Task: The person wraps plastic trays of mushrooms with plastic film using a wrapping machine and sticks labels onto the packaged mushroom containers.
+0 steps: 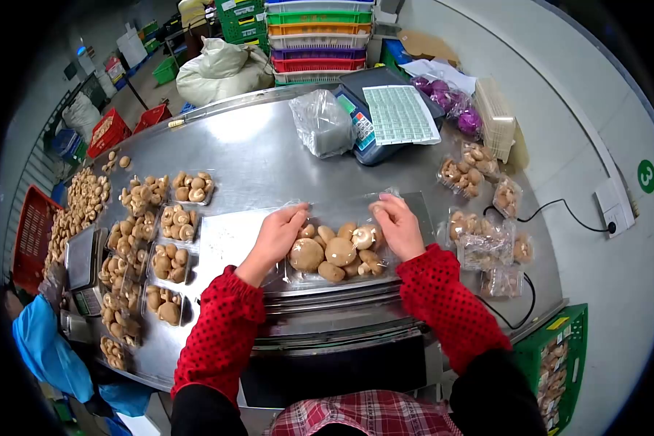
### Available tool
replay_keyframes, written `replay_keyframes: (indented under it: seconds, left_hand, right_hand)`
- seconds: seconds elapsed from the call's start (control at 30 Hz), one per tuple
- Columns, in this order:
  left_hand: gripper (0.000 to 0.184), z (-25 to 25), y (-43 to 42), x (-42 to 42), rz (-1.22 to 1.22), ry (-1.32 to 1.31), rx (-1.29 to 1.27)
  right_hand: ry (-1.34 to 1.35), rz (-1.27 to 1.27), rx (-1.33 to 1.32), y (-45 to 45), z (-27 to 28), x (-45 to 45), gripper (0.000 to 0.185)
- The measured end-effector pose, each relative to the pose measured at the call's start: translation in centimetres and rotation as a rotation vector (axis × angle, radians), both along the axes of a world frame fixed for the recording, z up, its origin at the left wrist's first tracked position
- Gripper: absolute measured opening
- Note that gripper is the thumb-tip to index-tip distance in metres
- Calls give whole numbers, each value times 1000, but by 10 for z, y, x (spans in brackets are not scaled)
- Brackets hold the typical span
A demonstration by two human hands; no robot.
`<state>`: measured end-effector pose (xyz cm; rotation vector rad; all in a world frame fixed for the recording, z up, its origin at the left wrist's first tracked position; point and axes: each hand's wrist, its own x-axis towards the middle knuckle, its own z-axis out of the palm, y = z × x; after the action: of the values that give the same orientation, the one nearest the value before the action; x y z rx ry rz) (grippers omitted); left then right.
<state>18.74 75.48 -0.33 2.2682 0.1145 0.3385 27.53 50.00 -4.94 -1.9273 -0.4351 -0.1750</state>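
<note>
A clear plastic tray of brown mushrooms (340, 251) lies in front of me at the near edge of the steel table, on the wrapping surface. Clear plastic film (341, 208) stretches around and behind it. My left hand (279, 237) is at the tray's left, its fingers closed on the film by the far left corner. On the right, my right hand (400, 227) pinches the film near the far right corner. Both wrists have red sleeves with black dots.
Filled mushroom trays (170, 263) stand in rows at left, beside loose mushrooms (86, 195) and a co-worker's blue sleeve (47, 349). Wrapped packs (485, 243) are stacked at right. A scale (363, 123) with a label sheet (401, 115) and a plastic bag (322, 123) sit behind. A black cable (519, 320) runs at right.
</note>
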Motion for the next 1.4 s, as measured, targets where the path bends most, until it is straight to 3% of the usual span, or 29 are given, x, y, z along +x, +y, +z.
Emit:
replay_keyframes:
  seconds: [0.07,0.1,0.17,0.2,0.23,0.3,0.33,0.4,0.47,0.5,0.57,0.6,0.63,0.7,0.77,0.8,0.83,0.9,1.03,1.1,1.17,1.27,1.33,1.37,1.4]
  left_hand:
    - [27,-3,-3,-25,-107,17,-8]
    - [28,-2,-4,-35,-142,20,-11]
    - [28,18,-2,-48,-309,238,-593]
    - [32,35,-4,-54,-267,375,-550]
    - [34,37,-11,-58,-268,303,-546]
    - [37,56,-16,-78,-260,577,-586]
    - [39,49,-15,-91,-283,527,-459]
    - [36,78,-35,-145,-349,523,-515]
    - [34,47,-53,-205,-489,431,-570]
    - [38,28,-62,-227,-544,422,-627]
    - [40,15,-81,-250,-334,784,-764]
    - [35,13,-85,-256,-273,777,-756]
    - [27,11,-81,-260,-113,857,-699]
    - [18,-9,-66,-277,345,387,-858]
    - [12,-5,-43,-295,554,66,-928]
    - [14,-9,-41,-303,609,78,-909]
    - [16,-9,-46,-312,559,222,-869]
    - [17,-45,-63,-325,274,119,-517]
    - [10,-50,-86,-318,308,-60,-650]
    - [17,-46,-96,-315,420,-230,-815]
    - [23,-42,-107,-309,506,-297,-896]
    - [24,-34,-106,-319,726,-230,-982]
    - [24,-20,-98,-359,717,-122,-567]
    - [23,-12,-98,-384,609,-61,-205]
    - [22,-3,-106,-401,776,67,-607]
  right_hand:
    - [-78,310,-110,-14,10,-6,20]
    - [-86,306,-108,-20,21,-3,20]
    - [576,723,49,-28,50,3,27]
    - [810,761,44,-30,62,-1,33]
    - [823,764,33,-29,77,-7,33]
    - [344,763,-366,-32,106,-28,33]
    - [493,832,-336,-36,122,-42,30]
    - [533,903,-432,-57,146,-87,35]
    - [444,1050,-445,-84,129,-138,38]
    - [590,1074,-474,-92,123,-158,40]
    - [568,1076,-407,-116,47,-178,44]
    - [475,1054,-363,-125,25,-180,44]
    - [1034,838,-341,-124,57,-180,36]
    - [1118,447,-131,-146,60,-184,28]
    - [1055,262,162,-175,40,-188,24]
    - [997,240,225,-180,35,-197,22]
    - [967,255,225,-184,31,-208,19]
    - [923,321,63,-183,25,-228,14]
    - [719,255,180,-179,-1,-250,9]
    - [295,105,188,-167,2,-263,9]
    - [111,47,81,-145,14,-267,9]
    - [329,-70,224,-130,16,-264,13]
    - [478,-173,222,-143,23,-276,21]
    - [490,-208,216,-163,18,-293,21]
    - [699,-181,224,-190,9,-314,20]
